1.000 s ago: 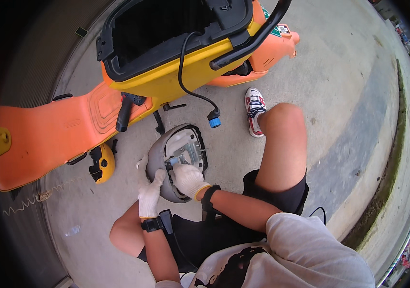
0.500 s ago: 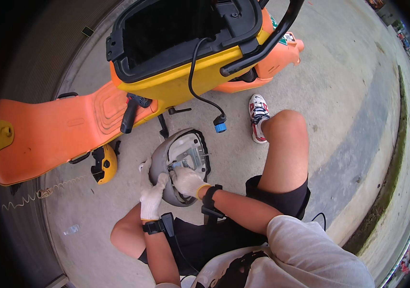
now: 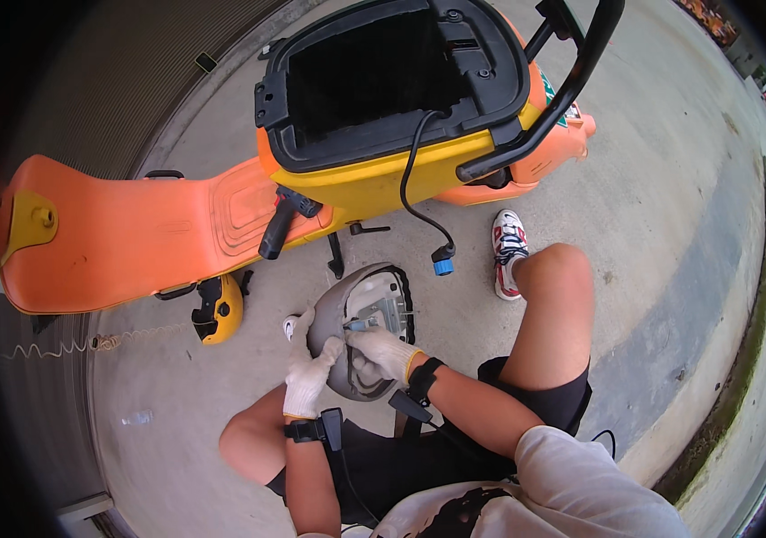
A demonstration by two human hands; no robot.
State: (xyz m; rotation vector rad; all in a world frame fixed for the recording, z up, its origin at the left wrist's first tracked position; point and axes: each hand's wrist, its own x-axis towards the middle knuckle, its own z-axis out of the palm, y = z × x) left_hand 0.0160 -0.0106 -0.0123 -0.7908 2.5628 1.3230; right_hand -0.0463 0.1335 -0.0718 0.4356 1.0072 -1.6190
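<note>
An overturned grey scooter seat (image 3: 327, 309) rests between my legs, its pale underside and a metal bracket (image 3: 388, 312) showing. White work gloves cover both hands. At the seat's left side my left hand (image 3: 309, 368) is closed around the grey cover, with the thumb on its rim. My right hand (image 3: 381, 352) has its fingers curled together at the inner left edge of the underside. What lies between those fingers, if anything, is hidden.
Ahead stands an orange and yellow scooter (image 3: 221, 206) with its seat opening uncovered. A cordless power tool (image 3: 286, 220) lies on its footboard, and a cable with a blue connector (image 3: 442, 266) hangs down. A yellow helmet (image 3: 221, 309) is at the left; a clear bottle (image 3: 136, 418) lies on the ground.
The whole scene has shifted down and right in the picture. Both hands stay at the seat; my right hand has turned slightly, its fingers more curled at the rim.
</note>
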